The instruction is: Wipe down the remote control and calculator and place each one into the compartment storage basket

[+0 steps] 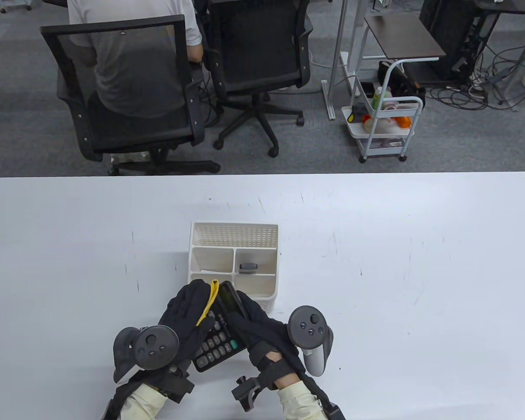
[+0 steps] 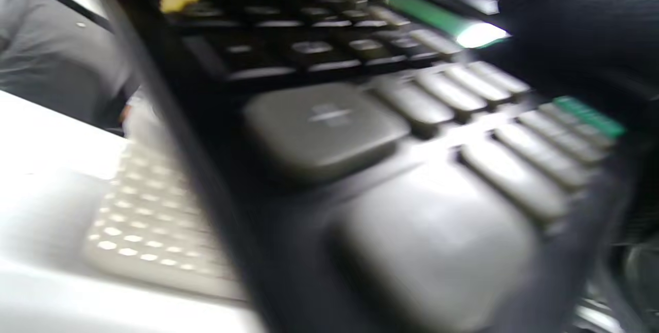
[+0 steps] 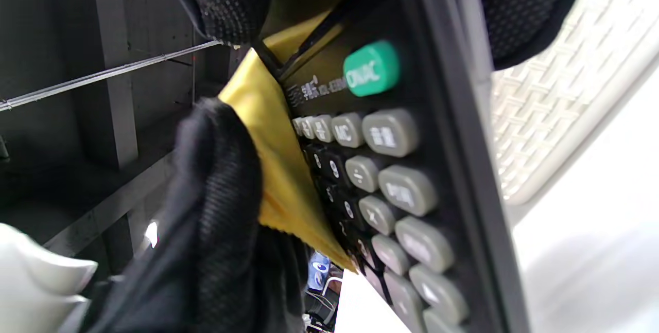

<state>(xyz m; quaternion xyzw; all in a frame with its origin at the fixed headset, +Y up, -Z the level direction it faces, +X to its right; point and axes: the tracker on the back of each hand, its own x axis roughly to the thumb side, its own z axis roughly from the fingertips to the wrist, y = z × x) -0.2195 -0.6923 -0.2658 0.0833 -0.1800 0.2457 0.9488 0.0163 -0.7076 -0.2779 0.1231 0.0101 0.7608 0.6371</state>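
over on the left, the left hand (image 1: 181, 313) has a yellow cloth (image 1: 208, 302) under its curled fingers and presses it on the left side of the calculator's keypad, and the right wrist view catches that cloth (image 3: 280, 158) lying over the left columns of keys. dead centre, the calculator (image 1: 218, 332) is lifted off the white surface (image 1: 420, 271), tilted with its screen end up toward the basket. just behind it sits the white compartment storage basket (image 1: 234, 232), with a small grey object (image 1: 247, 267), too small to identify, showing in its middle right compartment. moving right, the right hand (image 1: 262, 321) grips the calculator's right edge, fingers wrapped round the rim. in the left wrist view the keys (image 2: 329, 127) fill the frame, blurred. beyond the surface, a person sits in an office chair (image 1: 127, 87), back turned.
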